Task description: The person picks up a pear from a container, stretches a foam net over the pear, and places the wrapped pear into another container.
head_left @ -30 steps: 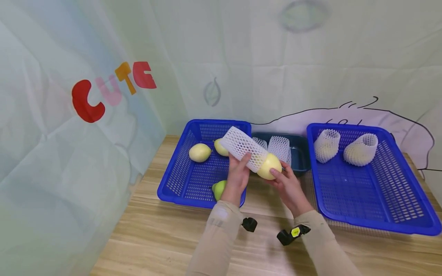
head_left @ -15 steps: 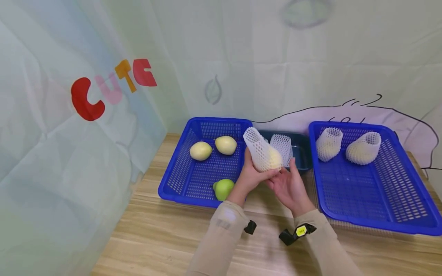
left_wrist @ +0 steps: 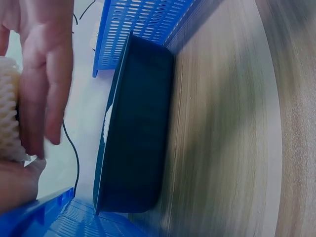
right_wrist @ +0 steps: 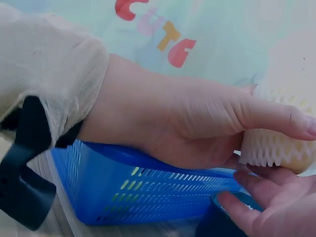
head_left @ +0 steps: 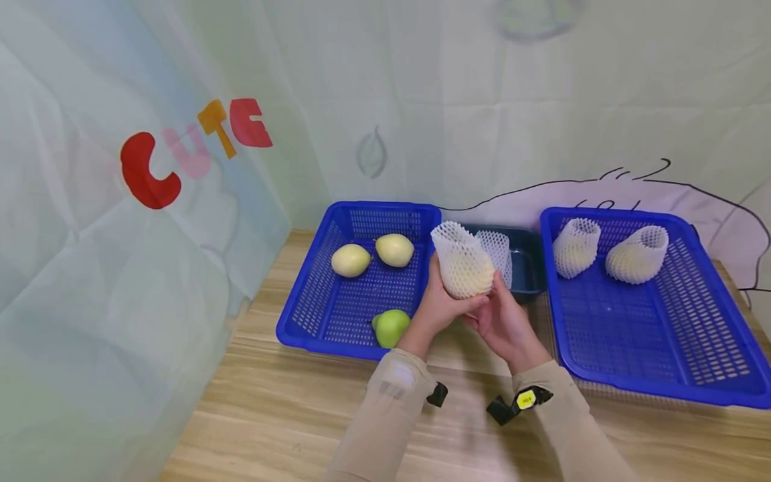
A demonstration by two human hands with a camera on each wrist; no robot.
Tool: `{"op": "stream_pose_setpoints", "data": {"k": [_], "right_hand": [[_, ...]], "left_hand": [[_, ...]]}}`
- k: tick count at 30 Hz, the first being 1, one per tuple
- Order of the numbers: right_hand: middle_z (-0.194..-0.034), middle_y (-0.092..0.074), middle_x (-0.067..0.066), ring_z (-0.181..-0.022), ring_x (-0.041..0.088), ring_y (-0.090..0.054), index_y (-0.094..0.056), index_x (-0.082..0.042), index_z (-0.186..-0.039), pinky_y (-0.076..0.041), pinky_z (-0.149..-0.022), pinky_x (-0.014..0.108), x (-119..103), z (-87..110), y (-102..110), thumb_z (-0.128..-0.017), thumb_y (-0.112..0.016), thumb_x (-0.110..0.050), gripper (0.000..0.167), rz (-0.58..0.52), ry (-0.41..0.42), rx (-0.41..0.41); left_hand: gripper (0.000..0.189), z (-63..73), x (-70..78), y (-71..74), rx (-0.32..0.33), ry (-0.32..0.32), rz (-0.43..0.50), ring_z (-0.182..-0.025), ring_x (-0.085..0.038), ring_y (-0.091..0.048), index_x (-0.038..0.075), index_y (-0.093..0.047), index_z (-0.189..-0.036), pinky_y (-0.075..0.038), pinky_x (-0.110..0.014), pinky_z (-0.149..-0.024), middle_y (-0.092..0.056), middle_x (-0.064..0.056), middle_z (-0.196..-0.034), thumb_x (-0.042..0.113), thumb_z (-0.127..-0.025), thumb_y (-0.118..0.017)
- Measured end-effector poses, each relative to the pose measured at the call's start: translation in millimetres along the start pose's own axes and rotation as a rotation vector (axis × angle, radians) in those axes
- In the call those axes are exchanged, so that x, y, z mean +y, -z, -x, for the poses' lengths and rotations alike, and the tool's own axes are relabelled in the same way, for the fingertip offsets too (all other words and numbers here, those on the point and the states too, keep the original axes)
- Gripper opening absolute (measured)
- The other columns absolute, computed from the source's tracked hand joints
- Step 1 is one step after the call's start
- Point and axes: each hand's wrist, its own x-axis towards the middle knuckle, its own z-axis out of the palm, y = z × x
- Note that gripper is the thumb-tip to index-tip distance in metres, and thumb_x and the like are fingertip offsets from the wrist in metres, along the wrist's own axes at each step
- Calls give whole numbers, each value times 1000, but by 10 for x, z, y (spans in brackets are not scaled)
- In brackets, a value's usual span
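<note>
A pale yellow pear inside a white foam net sleeve (head_left: 460, 264) is held between both hands, above the table. The sleeve's mouth points up and to the left, and the pear fills its lower end. My left hand (head_left: 438, 304) grips the sleeve from the left, its thumb across the bottom. From the other side my right hand (head_left: 506, 325) holds the lower end, thumb on the netting and fingers underneath. In the right wrist view, the pear's yellow skin (right_wrist: 301, 160) shows through the mesh.
The left blue basket (head_left: 295, 321) holds two pale yellow pears (head_left: 351, 260) and a green pear (head_left: 390, 328). Behind my hands, a dark green tray (head_left: 527, 258) holds foam sleeves (head_left: 496, 251). In the right blue basket (head_left: 608, 348) lie two sleeved pears (head_left: 637, 254).
The sleeve has slid down over the pear's bare end, which stuck out a second ago. My left hand shifted right to the lower end; my right hand opened briefly, then closed on it again.
</note>
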Motion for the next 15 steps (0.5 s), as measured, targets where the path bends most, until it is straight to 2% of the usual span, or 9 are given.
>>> {"op": "stream_pose_setpoints", "data": {"k": [4, 9, 15], "right_hand": [[-112, -61, -10, -101, 7, -57, -41, -27, -124, -42, -88, 32, -20, 10, -13, -97, -23, -50, 40, 77, -1, 36], [-107, -60, -12, -100, 6, -55, -46, -26, -118, -42, -88, 30, -64, 16, -23, -98, -24, -47, 36, 167, 7, 95], [-100, -62, -11, -96, 7, -53, -54, -28, -108, -42, -86, 32, -81, 14, -27, -100, -28, -40, 30, 141, -7, 216]], "left_hand": [[108, -3, -23, -6, 20, -16, -6, -125, -17, -35, 20, -13, -144, -21, -36, -108, -33, -3, -140, 3, -63, -82], [109, -3, -15, -19, 47, 0, -16, -124, -16, -36, 17, -14, -144, -22, -34, -107, -34, -4, -139, 2, -62, -83], [107, 1, -3, -15, 48, 15, -18, -124, -17, -37, 14, -15, -143, -24, -33, -106, -35, -5, -138, 3, -62, -83]]}}
